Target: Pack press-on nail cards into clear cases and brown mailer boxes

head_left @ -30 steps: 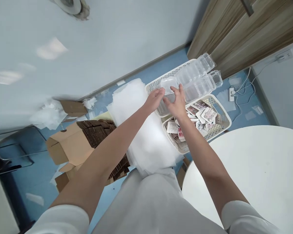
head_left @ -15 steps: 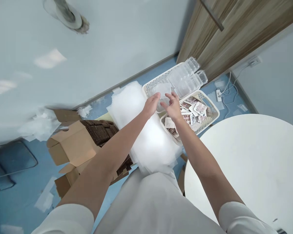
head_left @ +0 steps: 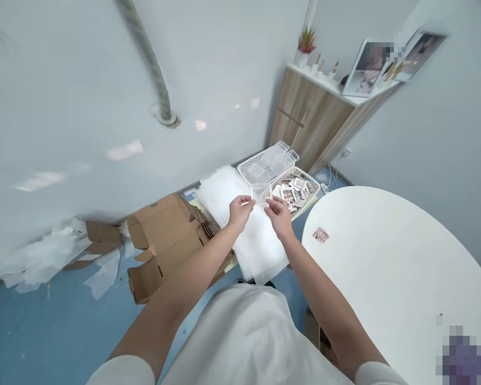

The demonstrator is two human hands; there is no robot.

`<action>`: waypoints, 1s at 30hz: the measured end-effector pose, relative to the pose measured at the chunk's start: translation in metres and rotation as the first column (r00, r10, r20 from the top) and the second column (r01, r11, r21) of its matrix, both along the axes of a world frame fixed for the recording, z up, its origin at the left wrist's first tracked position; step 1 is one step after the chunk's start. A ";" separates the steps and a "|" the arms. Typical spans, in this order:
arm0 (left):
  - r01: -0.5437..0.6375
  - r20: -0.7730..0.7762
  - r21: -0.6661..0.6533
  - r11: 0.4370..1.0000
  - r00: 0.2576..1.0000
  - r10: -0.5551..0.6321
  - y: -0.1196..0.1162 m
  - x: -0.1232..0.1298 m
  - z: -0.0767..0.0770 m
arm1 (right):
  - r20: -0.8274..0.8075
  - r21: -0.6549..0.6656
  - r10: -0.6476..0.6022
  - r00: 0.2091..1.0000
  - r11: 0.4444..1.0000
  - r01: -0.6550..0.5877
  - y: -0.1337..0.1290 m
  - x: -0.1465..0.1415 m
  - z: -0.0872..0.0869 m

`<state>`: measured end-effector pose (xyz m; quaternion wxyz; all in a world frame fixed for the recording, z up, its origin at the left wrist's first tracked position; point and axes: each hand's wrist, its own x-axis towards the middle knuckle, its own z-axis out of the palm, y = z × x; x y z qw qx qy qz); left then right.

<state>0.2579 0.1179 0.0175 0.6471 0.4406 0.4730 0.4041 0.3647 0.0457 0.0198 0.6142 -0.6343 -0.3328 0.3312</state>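
Note:
Between my two hands is a small clear plastic box [head_left: 261,192], raised over a stack of thin white sheets [head_left: 260,248]. My left hand [head_left: 240,212] pinches its left side, and my right hand [head_left: 279,216] pinches its right side. Just beyond the box, a white basket [head_left: 245,167] carries rows of more clear plastic boxes [head_left: 270,160]. To the right of it, a second white basket [head_left: 316,188] is full of small printed cards [head_left: 299,184]. The box looks see-through, with nothing visible in it.
Unfolded brown cardboard boxes [head_left: 164,240] lie left of the sheets. A round white table [head_left: 393,267] fills the right side, with a printed card [head_left: 320,235] near its edge. Behind stands a wooden cabinet [head_left: 308,117]. Crumpled white sheets [head_left: 48,256] lie by the wall.
My hands have come back from the basket of clear boxes, now gripping one box between them. My view has lifted, showing the cabinet top and the card on the table.

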 end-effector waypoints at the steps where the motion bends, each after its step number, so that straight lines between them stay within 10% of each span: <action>1: 0.012 0.035 -0.011 1.000 0.999 -0.012 -0.014 -0.007 0.002 | 0.004 0.014 -0.006 1.000 1.000 0.006 -0.017 -0.007 0.004; 14: 0.518 0.201 -0.079 0.852 0.845 -0.495 -0.145 -0.013 0.003 | -0.157 -0.034 -0.334 0.929 0.942 0.333 -0.214 -0.021 0.021; 27: 0.923 0.011 0.141 0.358 0.360 -0.933 -0.245 0.116 0.012 | -0.052 -0.145 -0.476 0.878 0.873 0.465 -0.361 0.062 0.034; 30: 0.931 0.028 0.141 0.336 0.335 -0.942 -0.273 0.149 0.012 | -0.062 -0.199 -0.467 0.882 0.872 0.447 -0.389 0.080 0.029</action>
